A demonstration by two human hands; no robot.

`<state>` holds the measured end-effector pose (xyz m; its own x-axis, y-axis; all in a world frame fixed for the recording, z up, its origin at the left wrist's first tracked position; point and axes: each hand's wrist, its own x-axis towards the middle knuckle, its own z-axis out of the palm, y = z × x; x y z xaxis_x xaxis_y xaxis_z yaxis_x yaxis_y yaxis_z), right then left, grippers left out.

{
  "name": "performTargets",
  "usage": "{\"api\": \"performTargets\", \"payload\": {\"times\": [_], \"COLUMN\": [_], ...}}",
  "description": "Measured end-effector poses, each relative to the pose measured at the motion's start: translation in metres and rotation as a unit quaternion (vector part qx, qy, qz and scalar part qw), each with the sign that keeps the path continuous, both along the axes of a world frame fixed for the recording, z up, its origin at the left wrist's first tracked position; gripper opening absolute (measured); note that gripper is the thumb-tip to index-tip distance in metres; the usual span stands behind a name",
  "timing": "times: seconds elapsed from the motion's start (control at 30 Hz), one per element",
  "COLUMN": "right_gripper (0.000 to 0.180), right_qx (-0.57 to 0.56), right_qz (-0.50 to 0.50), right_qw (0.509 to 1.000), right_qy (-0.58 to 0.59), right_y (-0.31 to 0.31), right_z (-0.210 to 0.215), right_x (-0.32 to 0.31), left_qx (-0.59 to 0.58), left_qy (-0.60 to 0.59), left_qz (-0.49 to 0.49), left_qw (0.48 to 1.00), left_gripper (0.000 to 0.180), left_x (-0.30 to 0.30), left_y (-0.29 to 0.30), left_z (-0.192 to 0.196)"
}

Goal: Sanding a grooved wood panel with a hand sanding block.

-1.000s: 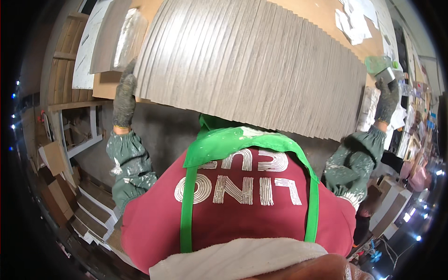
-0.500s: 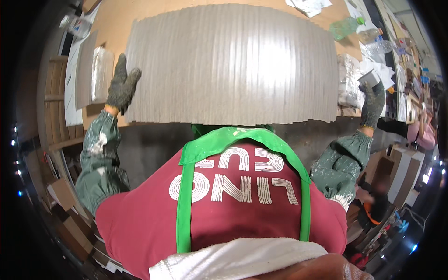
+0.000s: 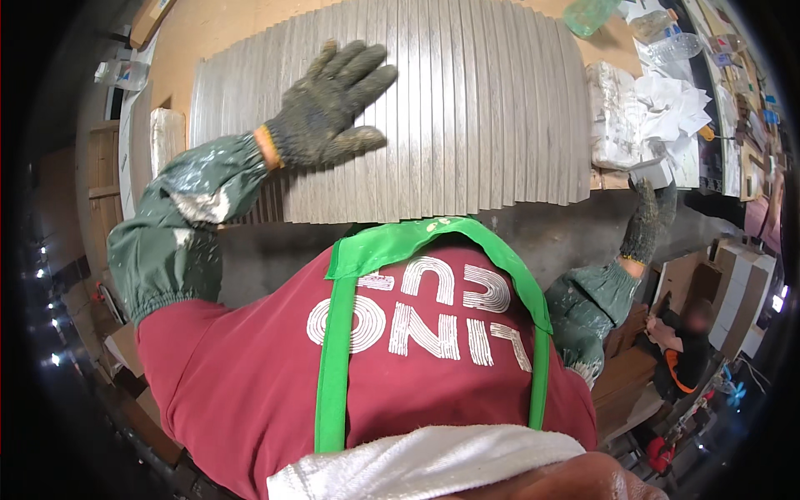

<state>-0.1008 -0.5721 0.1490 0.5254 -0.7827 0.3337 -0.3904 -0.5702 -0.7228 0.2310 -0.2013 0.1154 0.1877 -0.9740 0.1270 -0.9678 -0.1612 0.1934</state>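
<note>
A broad row of thin grey wood-grain strips lies side by side on the table. My left hand, in a dark, dirty knit glove, rests over the left half of the row with its fingers spread. Off the row's lower right corner, my right hand, gloved the same way, is closed around a small flat-sided pale block. Its fingers are partly hidden, and what the block is made of I cannot make out. Just above that block sit a plastic-wrapped white bundle and crumpled white papers.
Another wrapped white bundle stands left of the strips, with a clear plastic bottle beyond it. A green bottle and several clear ones lie at the far right. A person is at the lower right, near cardboard boxes.
My left hand has moved from the row's left edge onto the strips, fingers now spread. My right hand has come lower with the pale block. Strips on the left now look more tilted.
</note>
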Motion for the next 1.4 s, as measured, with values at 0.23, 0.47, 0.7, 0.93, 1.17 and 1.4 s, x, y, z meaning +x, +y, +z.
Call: {"api": "performTargets", "payload": {"times": [0.23,0.47,0.7,0.93,1.17,1.4], "right_gripper": [0.029,0.039,0.037,0.037,0.049,0.041], "right_qx": [0.227,0.141,0.12,0.149,0.274,-0.022], "right_qz": [0.024,-0.083,-0.162,-0.158,-0.136,-0.28], "right_qw": [0.974,0.985,0.974,0.953,0.85,0.885], "right_qy": [-0.012,-0.046,-0.104,-0.209,-0.428,-0.372], "right_y": [-0.022,-0.025,-0.021,-0.013,-0.027,0.022], "right_z": [-0.011,-0.027,-0.021,0.001,-0.068,-0.072], "right_x": [-0.04,-0.07,-0.09,-0.089,-0.06,-0.032], "left_qx": [-0.024,-0.039,-0.09,-0.12,-0.083,-0.05], "left_qy": [-0.011,0.023,0.047,0.198,0.206,0.146], "left_qz": [-0.061,-0.109,-0.194,-0.141,-0.093,0.022], "left_qw": [0.998,0.993,0.976,0.963,0.97,0.988], "left_gripper": [0.075,0.08,0.074,0.07,0.061,0.06], "left_x": [-0.013,-0.039,-0.074,-0.038,0.005,-0.001], "left_y": [-0.075,-0.159,-0.224,-0.267,-0.395,-0.449], "left_z": [-0.013,-0.029,-0.028,-0.025,0.024,-0.029]}}
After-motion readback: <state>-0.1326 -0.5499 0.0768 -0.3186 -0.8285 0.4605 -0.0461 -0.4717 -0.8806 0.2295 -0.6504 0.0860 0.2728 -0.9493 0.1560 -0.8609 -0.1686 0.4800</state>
